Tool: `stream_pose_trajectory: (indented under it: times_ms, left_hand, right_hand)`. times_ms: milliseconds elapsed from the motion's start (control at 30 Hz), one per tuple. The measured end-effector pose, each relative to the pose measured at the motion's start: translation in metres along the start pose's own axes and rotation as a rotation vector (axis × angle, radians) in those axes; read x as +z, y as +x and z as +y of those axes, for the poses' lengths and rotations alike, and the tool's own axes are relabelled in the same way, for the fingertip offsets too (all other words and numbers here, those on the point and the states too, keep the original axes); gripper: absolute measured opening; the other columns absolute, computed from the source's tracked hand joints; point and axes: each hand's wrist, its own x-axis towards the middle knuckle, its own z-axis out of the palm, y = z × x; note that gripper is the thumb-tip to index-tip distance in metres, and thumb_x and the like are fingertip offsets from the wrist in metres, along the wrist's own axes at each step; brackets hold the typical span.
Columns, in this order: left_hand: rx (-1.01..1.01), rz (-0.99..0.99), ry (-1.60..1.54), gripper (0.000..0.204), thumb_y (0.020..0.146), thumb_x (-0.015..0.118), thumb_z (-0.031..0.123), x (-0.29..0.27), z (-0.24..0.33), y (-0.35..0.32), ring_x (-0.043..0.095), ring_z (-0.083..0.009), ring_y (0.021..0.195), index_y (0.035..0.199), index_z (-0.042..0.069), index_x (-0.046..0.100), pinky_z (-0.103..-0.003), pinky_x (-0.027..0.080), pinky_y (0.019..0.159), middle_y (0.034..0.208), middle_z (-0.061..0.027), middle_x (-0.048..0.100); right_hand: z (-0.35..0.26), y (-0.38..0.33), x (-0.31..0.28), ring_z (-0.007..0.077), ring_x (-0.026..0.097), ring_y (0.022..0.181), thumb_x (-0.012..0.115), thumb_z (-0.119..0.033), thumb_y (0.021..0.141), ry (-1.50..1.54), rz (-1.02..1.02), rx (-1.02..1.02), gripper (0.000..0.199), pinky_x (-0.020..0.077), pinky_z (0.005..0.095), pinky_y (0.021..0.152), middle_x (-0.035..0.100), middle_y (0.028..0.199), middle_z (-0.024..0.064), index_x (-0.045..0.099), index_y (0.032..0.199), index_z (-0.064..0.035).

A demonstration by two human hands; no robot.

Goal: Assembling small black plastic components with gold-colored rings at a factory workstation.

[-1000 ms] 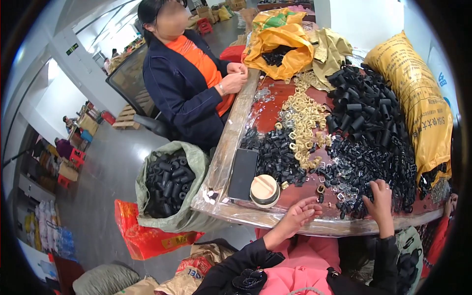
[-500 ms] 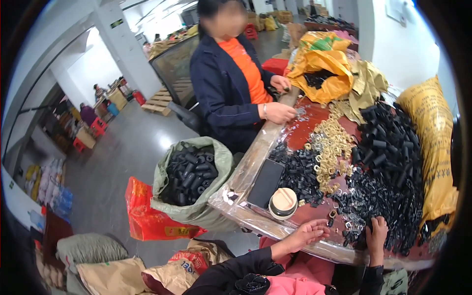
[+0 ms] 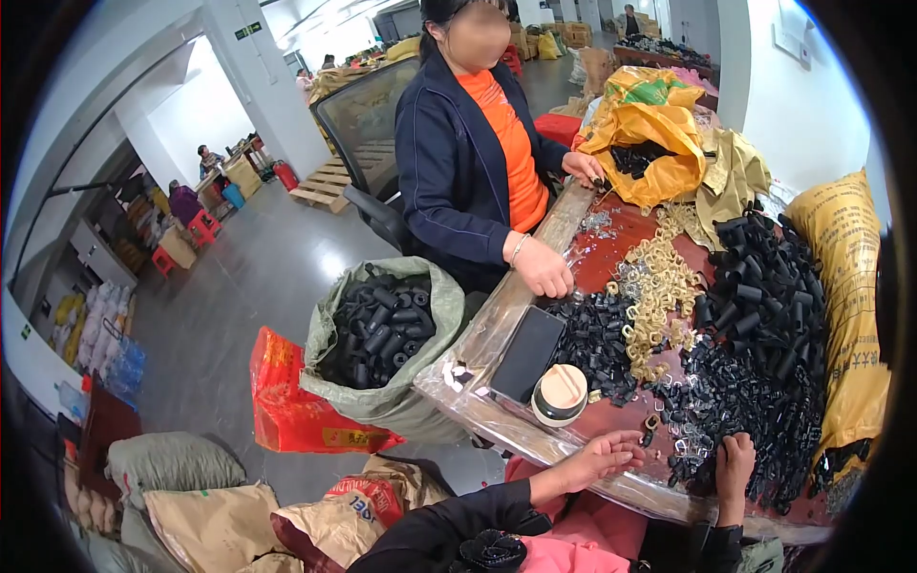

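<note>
My left hand (image 3: 604, 458) hovers over the table's near edge, palm turned sideways and fingers loosely bent and apart. I see nothing in it. Just beyond its fingertips lies a small black piece with a brass-coloured ring (image 3: 650, 427). My right hand (image 3: 735, 465) is down at the near edge of a heap of small black plastic and metal fittings (image 3: 712, 401). Its fingers are curled together, and what they hold, if anything, is hidden. Between the heaps and the far person spreads a pile of brass-coloured rings (image 3: 659, 296).
Across the corner, a co-worker's hand (image 3: 546, 270) is over the table edge. A black flat case (image 3: 527, 353) and wooden-lidded jar (image 3: 560, 393) stand left of my hands. Black cylinders (image 3: 755, 296) fill the right side, beside a yellow sack (image 3: 845, 286). A green sack (image 3: 444, 315) stands on the floor.
The view has shifted slightly. My left fingers have drawn closer together, while my right hand stays at the black heap. The co-worker's near hand has moved nearer along the table edge.
</note>
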Motion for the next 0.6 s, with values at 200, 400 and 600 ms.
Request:
stream_pose_trajectory:
  times_ms: [200, 400, 600]
  left_hand:
    - [0.011, -0.002, -0.007, 0.052, 0.082, 0.055, 0.019, 0.0008, -0.0013, -0.0004, 0.050, -0.0149, 0.101, 0.127, 0.007, 0.031, -0.025, 0.040, 0.085, 0.107, -0.0056, 0.051]
    - [0.002, 0.016, 0.005, 0.050, 0.083, 0.054, 0.018, 0.0002, -0.0006, -0.0005, 0.051, -0.0129, 0.099, 0.126, 0.007, 0.031, -0.020, 0.040, 0.078, 0.107, -0.0042, 0.051]
    - [0.008, 0.012, 0.011, 0.050, 0.083, 0.054, 0.018, 0.0000, -0.0014, 0.0000, 0.051, -0.0128, 0.098, 0.126, 0.007, 0.031, -0.018, 0.040, 0.074, 0.106, -0.0047, 0.052]
  right_hand:
    - [-0.0022, 0.0008, -0.0011, 0.0274, 0.046, 0.078, 0.055, -0.005, 0.069, 0.017, -0.010, 0.009, 0.011, 0.0361, 0.0353, 0.066, 0.048, 0.083, 0.0092, 0.053, 0.080, -0.0049]
    - [-0.0004, -0.0020, 0.0009, 0.0273, 0.047, 0.076, 0.055, -0.004, 0.070, 0.020, 0.000, -0.001, 0.010, 0.0364, 0.0354, 0.064, 0.047, 0.081, 0.0092, 0.053, 0.080, -0.0045]
    - [-0.0068, 0.0005, -0.0022, 0.0277, 0.047, 0.076, 0.055, -0.004, 0.070, 0.008, 0.017, -0.011, 0.009, 0.0369, 0.0355, 0.064, 0.047, 0.081, 0.0098, 0.053, 0.079, -0.0038]
